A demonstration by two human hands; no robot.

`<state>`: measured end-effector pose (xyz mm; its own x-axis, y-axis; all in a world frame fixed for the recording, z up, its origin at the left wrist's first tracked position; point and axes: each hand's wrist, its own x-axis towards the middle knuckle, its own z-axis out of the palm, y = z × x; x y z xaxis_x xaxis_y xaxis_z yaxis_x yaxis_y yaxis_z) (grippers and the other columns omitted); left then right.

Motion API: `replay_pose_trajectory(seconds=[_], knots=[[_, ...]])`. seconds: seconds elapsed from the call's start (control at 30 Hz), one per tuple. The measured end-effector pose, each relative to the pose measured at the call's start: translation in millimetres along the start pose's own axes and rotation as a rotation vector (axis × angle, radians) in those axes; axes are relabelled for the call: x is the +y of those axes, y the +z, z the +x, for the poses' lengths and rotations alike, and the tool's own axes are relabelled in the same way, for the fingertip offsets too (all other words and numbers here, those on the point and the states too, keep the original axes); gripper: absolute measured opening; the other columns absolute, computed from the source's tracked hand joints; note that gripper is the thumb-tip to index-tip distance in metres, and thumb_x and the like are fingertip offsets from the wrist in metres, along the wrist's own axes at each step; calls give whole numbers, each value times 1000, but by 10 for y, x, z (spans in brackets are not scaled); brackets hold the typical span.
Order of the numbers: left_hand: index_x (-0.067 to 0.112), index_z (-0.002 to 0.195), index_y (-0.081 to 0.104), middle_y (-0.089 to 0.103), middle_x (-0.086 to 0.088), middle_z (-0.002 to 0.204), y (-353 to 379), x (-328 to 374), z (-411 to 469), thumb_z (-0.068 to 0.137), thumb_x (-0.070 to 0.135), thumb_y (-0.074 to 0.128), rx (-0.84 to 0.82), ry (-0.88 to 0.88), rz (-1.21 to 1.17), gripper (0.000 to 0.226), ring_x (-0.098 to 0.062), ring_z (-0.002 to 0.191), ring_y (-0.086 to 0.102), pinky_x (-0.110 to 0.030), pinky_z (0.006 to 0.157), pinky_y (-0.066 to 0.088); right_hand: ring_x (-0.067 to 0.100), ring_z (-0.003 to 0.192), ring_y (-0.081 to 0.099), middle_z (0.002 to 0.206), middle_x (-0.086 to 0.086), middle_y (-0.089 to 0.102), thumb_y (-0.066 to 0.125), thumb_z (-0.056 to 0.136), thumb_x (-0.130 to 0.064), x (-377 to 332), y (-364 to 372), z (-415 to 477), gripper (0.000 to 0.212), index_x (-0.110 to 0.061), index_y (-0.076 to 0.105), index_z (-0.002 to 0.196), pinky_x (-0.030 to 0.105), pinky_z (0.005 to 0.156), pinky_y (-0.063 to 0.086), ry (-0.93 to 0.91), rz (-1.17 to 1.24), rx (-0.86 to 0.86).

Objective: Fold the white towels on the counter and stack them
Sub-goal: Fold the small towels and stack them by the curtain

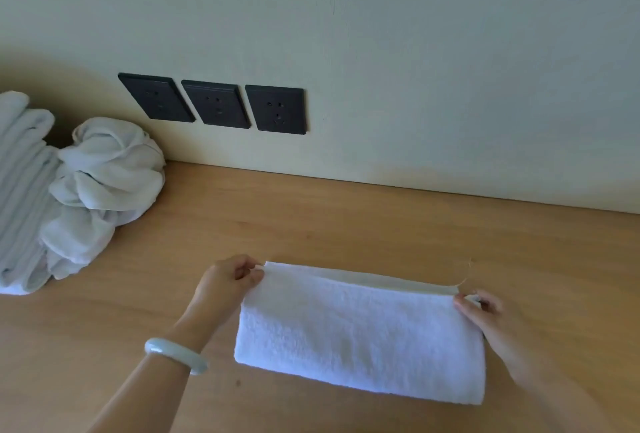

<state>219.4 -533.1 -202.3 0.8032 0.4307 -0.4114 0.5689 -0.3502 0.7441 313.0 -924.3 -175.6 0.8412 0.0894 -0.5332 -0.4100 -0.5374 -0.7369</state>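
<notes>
A white towel [360, 332], folded over into a long rectangle, lies on the wooden counter [311, 224] in front of me. My left hand [228, 280] pinches its far left corner, and my right hand [485, 311] pinches its far right corner. Both corners are lifted slightly, so the doubled far edge shows. A loose thread sticks up near the right corner. A crumpled white towel [104, 183] sits at the left by the wall. Beside it, at the frame's left edge, lies a stack of folded white towels [17, 197].
Three black wall sockets [214, 105] are set low in the pale wall behind the counter. A pale bangle [176, 354] is on my left wrist. Bare wood runs between the towel pile and the towel I hold.
</notes>
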Motion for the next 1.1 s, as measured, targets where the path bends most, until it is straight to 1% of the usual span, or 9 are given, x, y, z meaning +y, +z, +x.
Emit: replay_pose_trajectory(seconds=[0.1, 0.17, 0.23, 0.33, 0.57, 0.73, 0.87, 1.0, 1.1], knots=[[23, 78, 67, 65, 2, 64, 132, 91, 157, 90, 18, 66, 58, 6, 82, 13, -17, 62, 56, -29, 58, 41, 37, 104, 60, 110, 25, 63, 68, 90, -36, 5, 158, 175, 37, 0, 67, 101, 49, 83, 47, 5, -43, 188], [23, 77, 62, 62, 0, 67, 275, 99, 195, 91, 18, 64, 94, -18, 151, 15, -16, 63, 53, -23, 54, 38, 39, 92, 61, 99, 26, 65, 61, 96, -22, 74, 276, 285, 23, 1, 64, 91, 45, 76, 46, -20, -146, 266], [21, 78, 60, 57, 0, 66, 382, 92, 194, 93, 18, 61, 141, -42, 171, 15, -14, 61, 48, -16, 48, 33, 29, 65, 54, 72, 17, 58, 59, 97, -20, 110, 339, 341, 23, -4, 59, 80, 43, 61, 42, -29, -167, 303], [18, 78, 57, 55, 0, 64, 430, 122, 184, 94, 15, 58, 182, -55, 188, 16, -12, 60, 46, -15, 48, 31, 20, 57, 42, 64, 5, 49, 55, 98, -21, 170, 358, 386, 23, -9, 54, 79, 35, 54, 32, -35, -198, 335], [11, 83, 58, 53, 0, 63, 479, 159, 167, 95, 13, 54, 238, -72, 190, 12, -14, 62, 48, -19, 49, 31, 13, 64, 49, 71, -6, 52, 53, 97, -20, 194, 454, 425, 23, -15, 49, 75, 29, 56, 37, -61, -310, 417], [7, 89, 57, 55, -4, 70, 518, 176, 143, 97, 12, 50, 290, -94, 173, 12, -13, 62, 47, -22, 49, 33, 31, 90, 56, 90, 7, 55, 58, 93, -10, 219, 573, 470, 9, -7, 63, 86, 33, 69, 37, -141, -383, 527], [7, 107, 53, 54, -10, 101, 545, 221, 48, 94, 10, 53, 376, 41, 326, 14, -28, 93, 50, -33, 77, 43, 45, 102, 57, 108, 22, 63, 66, 86, -6, 179, 741, 377, 25, 0, 65, 110, 52, 86, 45, -342, -695, 664], [7, 109, 53, 61, -12, 102, 1019, 278, -185, 82, 4, 55, 365, 664, 603, 27, -26, 96, 53, -35, 87, 38, 33, 131, 50, 139, 13, 56, 38, 97, -20, 92, 1381, 156, 45, -4, 56, 134, 44, 109, 29, -695, -769, 321], [5, 129, 58, 63, -9, 128, 1326, 133, -267, 87, 16, 42, 91, 701, 673, 46, -24, 122, 59, -38, 103, 34, 25, 142, 38, 150, 9, 46, 38, 93, -19, 196, 1710, 179, 51, -3, 52, 140, 44, 114, 26, -819, -887, 91]])
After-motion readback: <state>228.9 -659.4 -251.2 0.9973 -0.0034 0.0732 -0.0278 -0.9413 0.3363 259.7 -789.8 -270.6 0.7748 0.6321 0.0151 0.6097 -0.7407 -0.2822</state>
